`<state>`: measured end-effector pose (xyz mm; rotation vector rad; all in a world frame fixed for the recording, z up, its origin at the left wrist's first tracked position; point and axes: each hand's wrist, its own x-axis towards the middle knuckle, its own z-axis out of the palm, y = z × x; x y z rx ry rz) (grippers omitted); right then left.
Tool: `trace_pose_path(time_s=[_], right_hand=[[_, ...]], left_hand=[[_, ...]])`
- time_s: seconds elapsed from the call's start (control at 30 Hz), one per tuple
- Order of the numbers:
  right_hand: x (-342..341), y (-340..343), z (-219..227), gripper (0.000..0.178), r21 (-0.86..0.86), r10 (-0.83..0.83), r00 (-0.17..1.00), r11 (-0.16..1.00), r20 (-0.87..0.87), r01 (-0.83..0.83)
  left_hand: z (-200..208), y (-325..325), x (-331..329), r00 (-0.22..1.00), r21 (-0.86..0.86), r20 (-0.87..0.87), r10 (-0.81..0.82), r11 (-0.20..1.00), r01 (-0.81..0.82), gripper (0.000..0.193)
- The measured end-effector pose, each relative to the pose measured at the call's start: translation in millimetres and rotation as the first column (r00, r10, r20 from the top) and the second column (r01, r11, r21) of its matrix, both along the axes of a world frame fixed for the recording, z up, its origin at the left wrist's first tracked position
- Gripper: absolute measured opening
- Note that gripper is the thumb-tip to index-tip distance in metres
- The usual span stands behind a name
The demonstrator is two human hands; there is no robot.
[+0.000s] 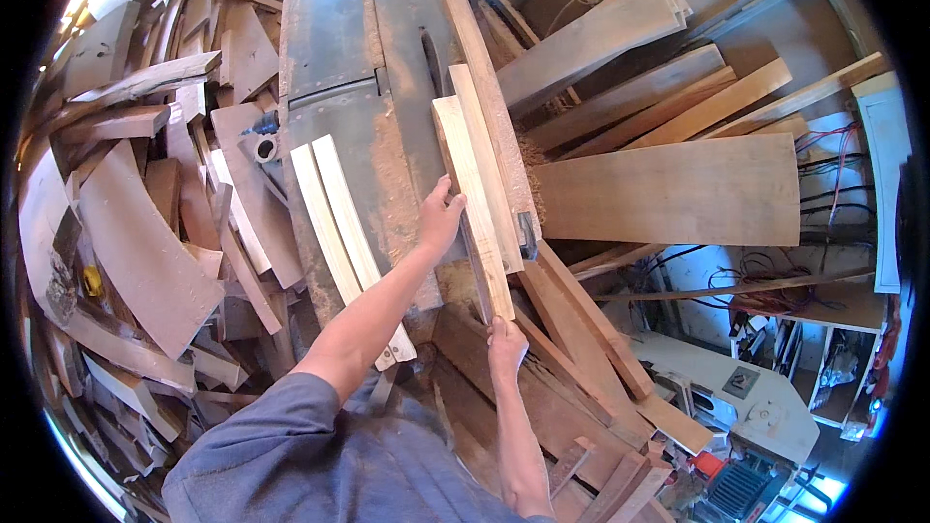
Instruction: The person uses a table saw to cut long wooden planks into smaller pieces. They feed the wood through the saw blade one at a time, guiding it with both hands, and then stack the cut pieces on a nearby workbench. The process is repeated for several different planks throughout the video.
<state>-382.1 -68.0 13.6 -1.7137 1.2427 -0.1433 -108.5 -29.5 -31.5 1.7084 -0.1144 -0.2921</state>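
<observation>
Right hand: from the head view, the right hand [506,341] has the near end of a pale board [475,196], fingers and thumb clasped round it.
Left hand: up ahead and to the left of that grip, the left hand [440,218] lays its fingers against the board's left side, not wrapped round it.
Board: it runs forward from the right hand, past the left fingertips, over the metal table [334,29].
Neighbour: just right of the held board, a second pale strip [491,169] lies alongside, and beyond it a long wooden rail [489,97].
Pair: left of both hands, two pale strips [334,218] lie side by side, near ends overhanging the table.
Dust: sawdust [395,169] streaks the metal ahead of the left hand.
Right flank: a wide plank [668,192], well off from the grip.
Left flank: scrap wood [150,242], heaped far beyond the pair.
</observation>
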Motion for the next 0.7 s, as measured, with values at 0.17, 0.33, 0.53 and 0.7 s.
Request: trace_pose_path(time_s=[0.17,0.33,0.53,0.7], right_hand=[[11.6,0.5,2.6,0.043,-0.002,-0.002,1.000,1.000,0.023,0.002],[23.9,-0.6,9.4,0.045,-0.043,0.036,0.999,0.998,-0.021,-0.037],[39.7,-2.6,6.7,0.042,-0.091,0.058,0.998,0.994,-0.010,-0.059],[53.4,-3.8,6.1,0.042,-0.057,0.054,0.999,0.997,-0.001,-0.054]], left_hand=[[-1.2,0.0,8.2,0.999,0.025,0.019,0.048,0.999,-0.048,0.058],[9.7,3.5,14.4,1.000,0.058,0.017,-0.006,0.998,0.005,0.056],[22.4,13.4,-17.9,0.997,0.169,-0.035,-0.068,0.983,0.073,0.053],[10.5,15.2,-37.4,0.998,0.190,0.039,-0.039,0.981,0.031,0.056]])
